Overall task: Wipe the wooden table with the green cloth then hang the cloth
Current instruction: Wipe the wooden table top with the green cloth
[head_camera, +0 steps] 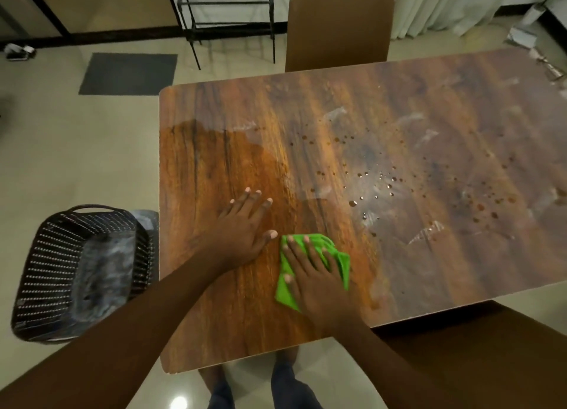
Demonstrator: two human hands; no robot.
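Note:
The wooden table (399,107) fills the middle and right of the head view. Its left part looks darker and wet, while water drops and pale smears cover the middle and right. The green cloth (283,289) lies bunched on the table near the front edge. My right hand (316,276) presses flat on top of the cloth, fingers spread, hiding most of it. My left hand (245,230) rests flat on the bare wood just left of the cloth, fingers apart and holding nothing.
A black perforated basket (46,270) lined with a plastic bag stands on the floor left of the table. A brown chair (340,24) sits at the far side, another at the near right. A black metal rack (227,12) and a grey mat (129,74) lie beyond.

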